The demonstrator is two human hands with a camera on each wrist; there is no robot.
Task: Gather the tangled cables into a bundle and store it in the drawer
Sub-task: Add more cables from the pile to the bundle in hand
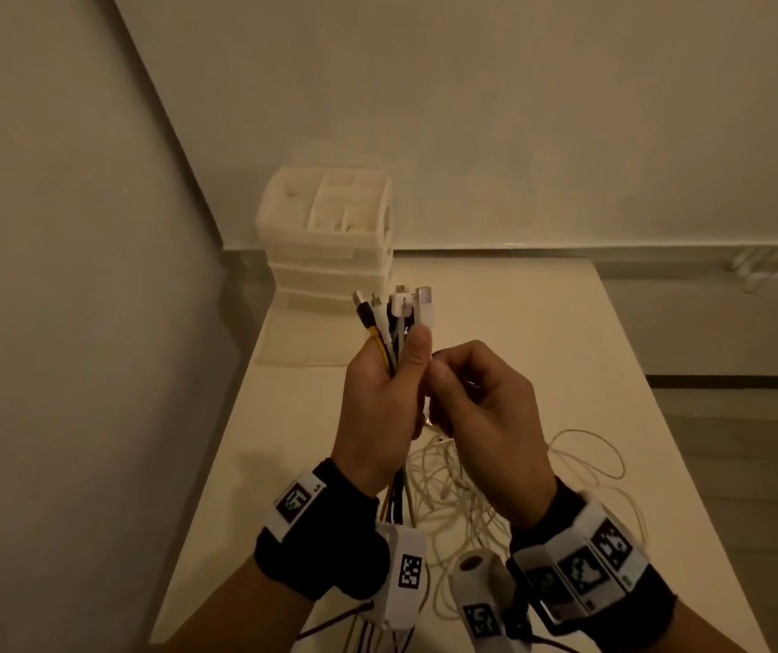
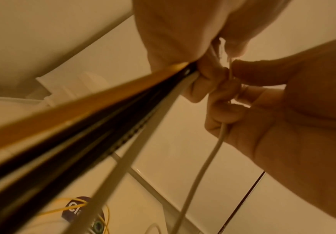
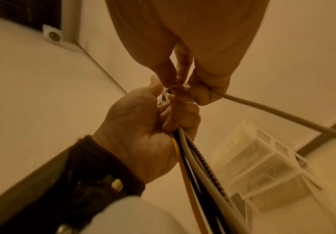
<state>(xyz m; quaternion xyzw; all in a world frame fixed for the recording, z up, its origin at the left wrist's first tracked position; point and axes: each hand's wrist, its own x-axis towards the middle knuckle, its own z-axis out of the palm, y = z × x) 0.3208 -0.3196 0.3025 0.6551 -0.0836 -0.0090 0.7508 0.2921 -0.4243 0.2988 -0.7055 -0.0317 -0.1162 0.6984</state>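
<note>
Head view shows our left hand (image 1: 380, 407) gripping the cables (image 1: 394, 318) upright, plugs toward the drawer unit (image 1: 330, 238) ahead, while our right hand (image 1: 486, 417) alongside pinches one white cable (image 3: 283, 117).

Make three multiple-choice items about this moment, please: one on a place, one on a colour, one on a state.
1. Where does the drawer unit stand?
A. at the table's far left corner
B. at the table's near right corner
C. on the floor

2. Which colour is among the cables in the left hand?
A. green
B. yellow
C. blue

3. What is the right hand doing?
A. lying flat on the table
B. pulling a drawer
C. pinching a white cable

Answers: 1 A, the head view shows it by the wall corner; 2 B, a yellow cable sticks up from the fist; 3 C, the fingers close on it in both wrist views.
</note>
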